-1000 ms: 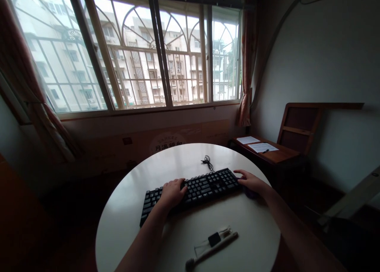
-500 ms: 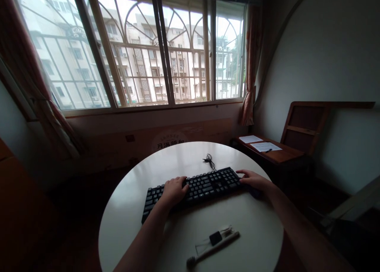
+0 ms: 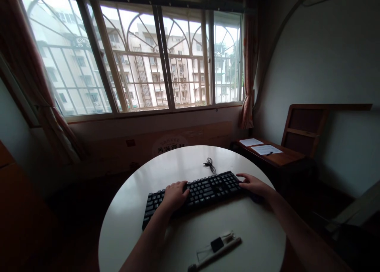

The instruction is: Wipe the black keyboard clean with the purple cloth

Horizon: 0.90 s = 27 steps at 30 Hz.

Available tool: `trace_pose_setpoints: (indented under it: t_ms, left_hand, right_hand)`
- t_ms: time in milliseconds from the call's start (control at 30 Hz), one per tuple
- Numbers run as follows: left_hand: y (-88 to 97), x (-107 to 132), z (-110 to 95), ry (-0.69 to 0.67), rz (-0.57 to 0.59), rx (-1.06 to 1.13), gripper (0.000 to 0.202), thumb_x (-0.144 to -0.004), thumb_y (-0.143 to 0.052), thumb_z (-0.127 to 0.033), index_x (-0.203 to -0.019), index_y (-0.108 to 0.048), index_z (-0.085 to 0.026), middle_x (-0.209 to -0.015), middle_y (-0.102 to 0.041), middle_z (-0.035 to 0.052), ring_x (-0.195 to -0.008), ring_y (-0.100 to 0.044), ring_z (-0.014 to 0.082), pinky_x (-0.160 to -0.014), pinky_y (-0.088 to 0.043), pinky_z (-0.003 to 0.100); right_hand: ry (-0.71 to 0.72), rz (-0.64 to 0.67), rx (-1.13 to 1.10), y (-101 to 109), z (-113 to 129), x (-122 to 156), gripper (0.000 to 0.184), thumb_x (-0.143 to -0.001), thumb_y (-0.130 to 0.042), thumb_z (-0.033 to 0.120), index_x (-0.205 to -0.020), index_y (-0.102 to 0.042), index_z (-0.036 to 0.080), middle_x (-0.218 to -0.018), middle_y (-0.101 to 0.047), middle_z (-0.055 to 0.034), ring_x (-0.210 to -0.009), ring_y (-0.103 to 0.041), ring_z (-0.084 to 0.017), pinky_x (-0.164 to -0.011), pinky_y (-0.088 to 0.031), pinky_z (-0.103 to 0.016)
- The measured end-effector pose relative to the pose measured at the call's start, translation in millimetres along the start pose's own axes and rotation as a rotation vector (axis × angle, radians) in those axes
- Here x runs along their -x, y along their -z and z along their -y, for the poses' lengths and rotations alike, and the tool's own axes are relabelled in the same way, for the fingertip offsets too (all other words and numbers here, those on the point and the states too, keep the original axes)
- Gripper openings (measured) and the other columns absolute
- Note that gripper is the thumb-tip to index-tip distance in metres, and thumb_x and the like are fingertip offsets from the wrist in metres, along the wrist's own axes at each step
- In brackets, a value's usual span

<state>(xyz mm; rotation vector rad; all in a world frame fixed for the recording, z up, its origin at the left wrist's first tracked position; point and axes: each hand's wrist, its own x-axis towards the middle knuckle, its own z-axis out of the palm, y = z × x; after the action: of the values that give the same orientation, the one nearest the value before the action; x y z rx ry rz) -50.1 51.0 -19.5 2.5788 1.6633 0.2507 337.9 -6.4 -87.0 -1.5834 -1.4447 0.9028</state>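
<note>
My view tips since half a second ago, so the table (image 3: 124,224) and everything on it sit slightly lower in the frame, while my hands keep much the same places along the keyboard (image 3: 204,189). That keyboard, black with dark keys, lies across the middle of the white round table, slanting up from lower left to right. My left hand (image 3: 175,194) rests palm down over its left half, left of the frame's centre, the fingers loosely bent and the thumb apart from them, open rather than closed round anything. My right hand (image 3: 252,183) is right of centre, at the keyboard's right end, with the index finger stretched out; a dark rounded object (image 3: 257,198) shows partly under it, and I cannot tell whether I grip that or only rest on it. Just beyond the keyboard's far edge lies a bundled black cable (image 3: 210,166). At the bottom of the frame, nearer me, a toothbrush (image 3: 219,254) lies slanted beside a small dark block (image 3: 217,244). On the right side of the frame, a low wooden table (image 3: 287,157) holds two white sheets, the nearer sheet (image 3: 263,149) with a black pen (image 3: 269,153) on it
</note>
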Motion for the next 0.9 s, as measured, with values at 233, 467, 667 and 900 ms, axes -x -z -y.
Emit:
trace_pose_setpoints:
  t_ms: [233,467,667,900]
  left_hand:
    - [-0.4,0.1,-0.2,0.009,0.011,-0.001,0.050,-0.092,-0.044,-0.043,-0.137,-0.055,-0.024,-0.137,-0.061,0.0079,-0.125,-0.055,0.0298,-0.106,-0.039,0.045]
    - [2.3,2.3,-1.8,0.003,0.012,0.002,0.050,-0.092,-0.044,-0.043,-0.137,-0.055,-0.023,-0.138,-0.061,0.0086,-0.125,-0.055,0.0304,-0.106,-0.039,0.046]
    - [4.3,3.8,-2.4,0.003,0.018,0.009,0.050,-0.093,-0.043,-0.043,-0.138,-0.054,-0.023,-0.138,-0.060,0.0083,-0.126,-0.054,0.0304,-0.107,-0.038,0.047]
    - [5.1,3.6,-3.0,0.001,0.029,0.004,0.050,-0.094,-0.042,-0.043,-0.138,-0.054,-0.023,-0.139,-0.060,0.0085,-0.126,-0.054,0.0302,-0.106,-0.039,0.046]
  right_hand:
    - [0.033,-0.170,0.041,-7.0,8.3,8.0,0.041,-0.079,-0.062,0.037,-0.112,-0.069,0.013,-0.072,-0.065,-0.0038,-0.067,-0.063,-0.017,-0.063,-0.048,-0.027]
    - [0.121,-0.270,0.065,-9.7,14.5,16.8,0.038,-0.083,-0.056,0.040,-0.110,-0.068,0.016,-0.081,-0.068,-0.0053,-0.075,-0.065,-0.019,-0.070,-0.052,-0.029]
    - [0.257,-0.195,0.006,-15.0,23.5,25.7,0.043,-0.081,-0.057,0.030,-0.122,-0.063,0.019,-0.102,-0.068,-0.0068,-0.091,-0.065,-0.020,-0.079,-0.052,-0.028]
    - [0.340,-0.160,0.196,-17.3,31.4,28.8,0.021,-0.078,-0.059,0.026,-0.090,-0.074,0.018,-0.096,-0.069,-0.0067,-0.085,-0.063,-0.020,-0.080,-0.050,-0.031]
